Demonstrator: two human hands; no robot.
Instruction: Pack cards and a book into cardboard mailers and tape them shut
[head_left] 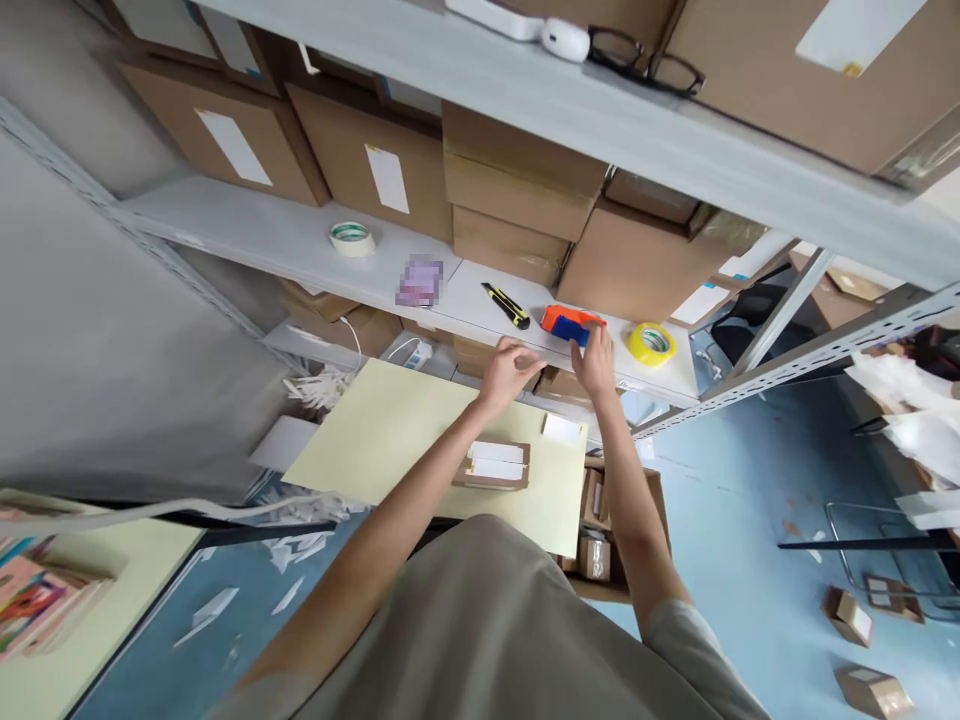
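My right hand [597,362] reaches to the shelf's front edge, thumb and fingers on an orange and blue tape dispenser [564,325]. My left hand [510,372] hovers just in front of the same shelf, fingers half curled and thumb apart, with nothing visible in it. Left of the dispenser lies a black and yellow box cutter [507,305]. To its right is a roll of yellow tape [651,344]. Below my forearms, a small cardboard box [517,480] with white labels sits on the pale yellow table [360,430].
A roll of whitish tape [352,239] and a blurred purple item [420,281] lie further left on the shelf [255,225]. Large cartons [517,185] stand behind. An open carton of small boxes [656,500] is beside the table. Glasses [645,62] rest on the upper shelf.
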